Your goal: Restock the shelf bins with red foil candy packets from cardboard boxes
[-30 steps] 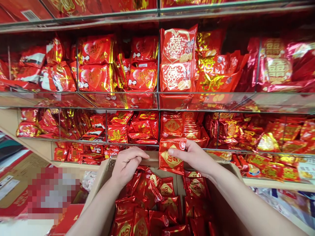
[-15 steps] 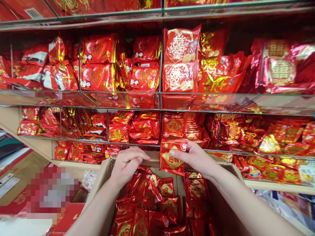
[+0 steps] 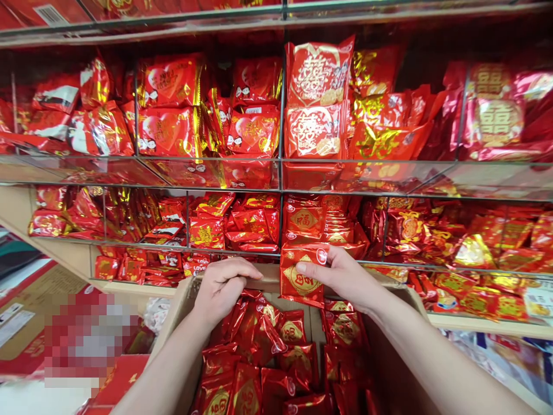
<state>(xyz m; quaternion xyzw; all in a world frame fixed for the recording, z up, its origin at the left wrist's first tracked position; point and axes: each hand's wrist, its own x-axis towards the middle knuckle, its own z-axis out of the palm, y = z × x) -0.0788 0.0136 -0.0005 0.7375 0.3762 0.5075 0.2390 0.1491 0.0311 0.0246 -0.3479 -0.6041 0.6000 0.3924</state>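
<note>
A red packet with a gold diamond (image 3: pixel 294 279) is pinched in my right hand (image 3: pixel 341 276), thumb on its front, above the far edge of an open cardboard box (image 3: pixel 179 308). My left hand (image 3: pixel 222 288) rests at the box's far left rim with its fingers curled; what they hold, if anything, is hidden. Inside the box lie several red and gold packets (image 3: pixel 298 360), with bare cardboard showing between them. Just behind the held packet, similar packets (image 3: pixel 305 222) stand in a shelf compartment.
Shelves with clear dividers and a clear front ledge (image 3: pixel 207 173) hold many red packets, such as heart-printed ones (image 3: pixel 168 132) and white-patterned ones (image 3: pixel 317 129). At the lower left are another carton (image 3: pixel 26 323) and a blurred patch. Plastic-wrapped goods (image 3: pixel 510 357) lie at the lower right.
Almost nothing differs. The view has shifted very slightly, while both hands and the held packet keep nearly the same places.
</note>
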